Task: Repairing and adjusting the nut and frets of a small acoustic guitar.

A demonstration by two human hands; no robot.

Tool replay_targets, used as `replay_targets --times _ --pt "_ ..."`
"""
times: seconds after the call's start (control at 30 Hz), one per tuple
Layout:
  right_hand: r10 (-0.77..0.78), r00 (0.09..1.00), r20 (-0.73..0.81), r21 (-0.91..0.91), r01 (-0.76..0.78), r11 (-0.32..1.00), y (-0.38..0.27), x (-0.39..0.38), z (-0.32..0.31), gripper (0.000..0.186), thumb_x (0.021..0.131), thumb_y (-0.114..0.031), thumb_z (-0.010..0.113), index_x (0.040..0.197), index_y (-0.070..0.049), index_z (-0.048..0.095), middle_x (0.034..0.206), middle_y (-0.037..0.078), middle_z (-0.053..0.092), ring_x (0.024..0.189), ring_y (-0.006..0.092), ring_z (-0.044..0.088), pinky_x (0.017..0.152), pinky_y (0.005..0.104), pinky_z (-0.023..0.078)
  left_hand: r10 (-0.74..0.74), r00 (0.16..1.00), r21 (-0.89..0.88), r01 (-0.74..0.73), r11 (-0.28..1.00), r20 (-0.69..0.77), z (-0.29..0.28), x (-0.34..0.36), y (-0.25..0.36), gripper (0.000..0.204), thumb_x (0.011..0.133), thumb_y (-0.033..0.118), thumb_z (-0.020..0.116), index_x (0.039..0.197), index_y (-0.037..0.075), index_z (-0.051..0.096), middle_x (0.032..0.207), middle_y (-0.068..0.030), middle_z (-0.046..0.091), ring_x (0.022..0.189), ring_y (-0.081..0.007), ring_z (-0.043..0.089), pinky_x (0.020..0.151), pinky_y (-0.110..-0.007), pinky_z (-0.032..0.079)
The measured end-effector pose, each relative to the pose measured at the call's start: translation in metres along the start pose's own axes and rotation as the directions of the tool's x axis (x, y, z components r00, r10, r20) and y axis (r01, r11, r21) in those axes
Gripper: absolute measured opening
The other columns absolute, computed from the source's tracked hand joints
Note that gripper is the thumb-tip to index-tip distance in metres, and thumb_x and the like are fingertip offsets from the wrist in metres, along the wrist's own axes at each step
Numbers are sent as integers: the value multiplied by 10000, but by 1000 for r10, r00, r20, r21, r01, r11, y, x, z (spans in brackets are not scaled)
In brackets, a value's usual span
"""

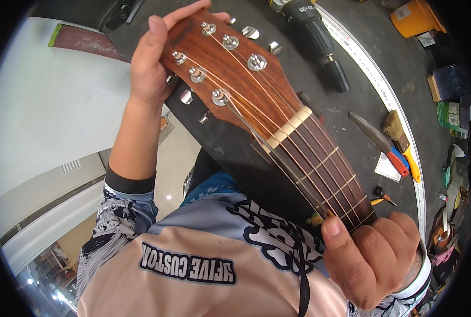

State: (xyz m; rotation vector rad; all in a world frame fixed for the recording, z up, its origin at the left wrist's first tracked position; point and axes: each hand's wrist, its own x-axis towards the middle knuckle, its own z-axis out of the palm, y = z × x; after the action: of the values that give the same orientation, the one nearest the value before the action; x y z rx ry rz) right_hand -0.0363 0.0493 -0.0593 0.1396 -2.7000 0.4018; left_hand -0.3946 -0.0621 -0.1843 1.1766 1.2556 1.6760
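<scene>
An acoustic guitar's reddish-brown wooden headstock [230, 74] points to the upper left, with chrome tuning pegs along both edges. Cupped round its far end is my left hand [150, 71], thumb up and fingers reaching behind the wood. Several strings run from the posts over the pale nut [289, 128] and along the dark fretboard [333, 169]. My right hand [370, 256] is closed low on the neck, fingers curled over the fretboard. Its thumb meets a thick dark string [277, 158] stretching from the nearest post along the neck's near edge. The fingertips are hidden.
On the dark bench lie a black-nosed power drill [312, 31], a long white ruler [372, 68], a file-like blade with a red-and-blue handle [378, 140] and a yellow-handled brush [399, 134]. An orange tub [415, 18] stands farther back. A white surface [50, 105] is at left.
</scene>
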Motion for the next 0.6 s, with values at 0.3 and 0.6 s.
replay_targets --times 0.3,0.6 --pt "19 1000 14 -5 -19 1000 3 -10 -19 529 626 58 696 1155 49 700 562 1 444 478 129 392 474 312 279 -4 1000 42 4 999 -9 1 2 2 858 1059 652 174 1506 -35 426 1421 -322 542 1264 -395 608 1048 -496 530" --pt "45 998 33 13 -45 999 -5 -5 -9 537 630 47 692 1166 45 700 556 0 437 478 133 387 484 318 292 -3 1000 68 3 998 -13 1 0 2 846 1064 642 163 1504 -29 431 1419 -318 545 1257 -394 613 1049 -493 531"
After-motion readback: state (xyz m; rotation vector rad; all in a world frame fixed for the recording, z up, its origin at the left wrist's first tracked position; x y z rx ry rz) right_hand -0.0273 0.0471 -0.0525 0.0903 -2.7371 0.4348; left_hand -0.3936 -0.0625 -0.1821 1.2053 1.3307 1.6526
